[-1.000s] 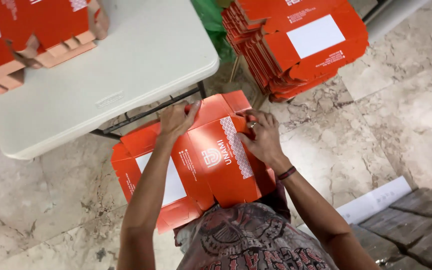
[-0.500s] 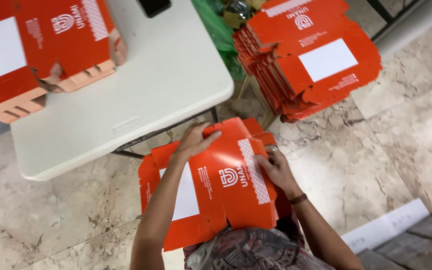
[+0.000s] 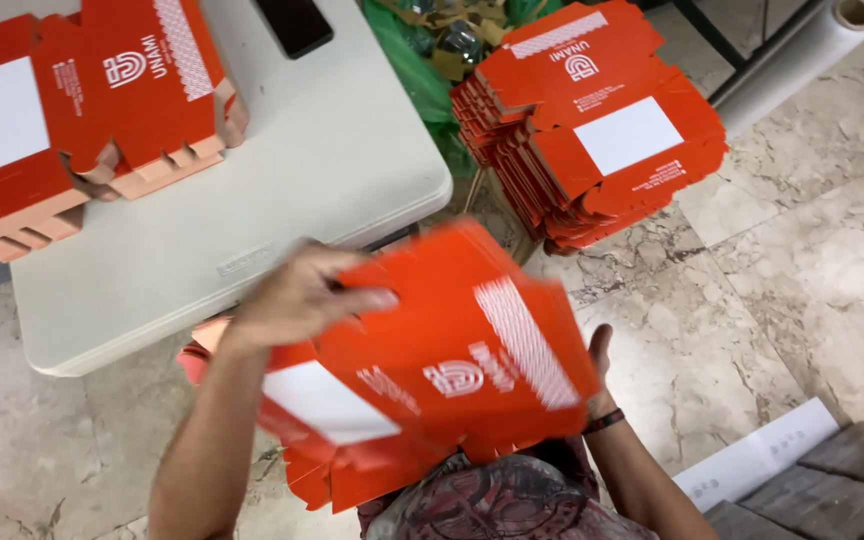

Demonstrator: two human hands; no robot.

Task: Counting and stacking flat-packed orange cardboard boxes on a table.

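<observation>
My left hand (image 3: 297, 295) grips the top edge of the flat orange box (image 3: 442, 370), held over my lap beside the counter (image 3: 342, 170). My right hand (image 3: 600, 365) is mostly hidden behind it; I cannot tell its grip.

An orange flat carton (image 3: 452, 370) hangs before the table (image 3: 332, 160), two orange stacks (image 3: 82, 110) on it, another stack (image 3: 592, 130) right of it.
</observation>
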